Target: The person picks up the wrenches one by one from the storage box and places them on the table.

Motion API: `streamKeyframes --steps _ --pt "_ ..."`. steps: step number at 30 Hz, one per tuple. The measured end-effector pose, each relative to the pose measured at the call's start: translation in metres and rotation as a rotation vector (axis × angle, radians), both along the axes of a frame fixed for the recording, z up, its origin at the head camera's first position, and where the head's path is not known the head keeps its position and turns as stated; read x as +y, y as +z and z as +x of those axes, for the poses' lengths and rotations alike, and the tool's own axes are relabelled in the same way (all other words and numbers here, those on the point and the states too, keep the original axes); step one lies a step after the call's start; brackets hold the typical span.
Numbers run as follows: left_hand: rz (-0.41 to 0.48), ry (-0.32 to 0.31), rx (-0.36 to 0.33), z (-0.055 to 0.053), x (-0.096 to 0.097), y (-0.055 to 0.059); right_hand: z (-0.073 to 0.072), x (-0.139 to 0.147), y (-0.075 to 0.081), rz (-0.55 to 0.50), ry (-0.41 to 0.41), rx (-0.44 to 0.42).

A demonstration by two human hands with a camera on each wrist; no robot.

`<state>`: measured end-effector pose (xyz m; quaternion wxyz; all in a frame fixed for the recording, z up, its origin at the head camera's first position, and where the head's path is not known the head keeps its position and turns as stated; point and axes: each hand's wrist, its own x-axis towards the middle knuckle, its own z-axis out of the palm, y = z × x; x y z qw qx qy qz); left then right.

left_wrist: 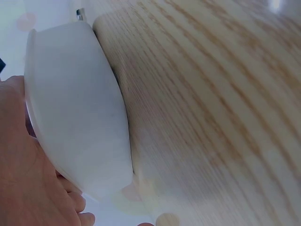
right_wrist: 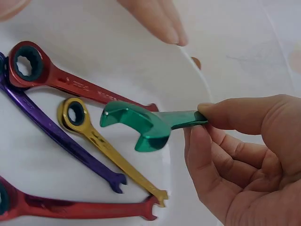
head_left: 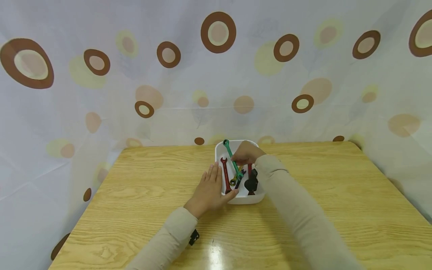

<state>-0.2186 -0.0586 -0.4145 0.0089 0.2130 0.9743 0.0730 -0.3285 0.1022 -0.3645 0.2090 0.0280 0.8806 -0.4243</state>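
Wooden table (head_left: pixel 145 180) carries a white plastic box (head_left: pixel 246 200) near its far edge. Over it, the right hand (head_left: pixel 248 153) pinches a long green metal wrench (right_wrist: pixel 157 129), best kept clear of the yellow metal wrench (right_wrist: pixel 120 158) below; straight-fingered, the left hand (head_left: pixel 209 193) touches the box's left edge.

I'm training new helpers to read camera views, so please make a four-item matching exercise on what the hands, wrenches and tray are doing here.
Column one
1. Green combination wrench
2. Purple combination wrench
3. Left hand
4. White plastic tray

Column two
A. Stands on the wood-grain tabletop
B. Lies inside the tray, in neither hand's grip
C. Is pinched by the right hand
D. Touches the tray's edge

Right pairs: 1-C, 2-B, 3-D, 4-A
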Motion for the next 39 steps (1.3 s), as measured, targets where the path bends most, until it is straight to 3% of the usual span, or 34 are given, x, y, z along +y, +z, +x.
streamKeyframes --steps 4,11,21,26,39 --pt "-0.002 0.006 -0.008 0.001 0.000 0.001 0.001 0.012 0.015 0.000 0.054 0.031" --pt "-0.003 0.016 -0.017 0.000 0.000 -0.002 0.010 0.053 0.037 -0.139 0.157 0.069" --pt "0.011 0.005 0.000 -0.001 -0.001 -0.003 0.021 0.131 0.040 -0.147 0.087 0.032" --pt "0.020 0.005 0.002 -0.001 0.000 -0.002 0.030 0.162 0.029 -0.108 0.076 0.022" --pt "0.024 0.006 -0.011 0.000 0.000 -0.001 0.040 0.203 -0.037 -0.070 0.057 -0.036"
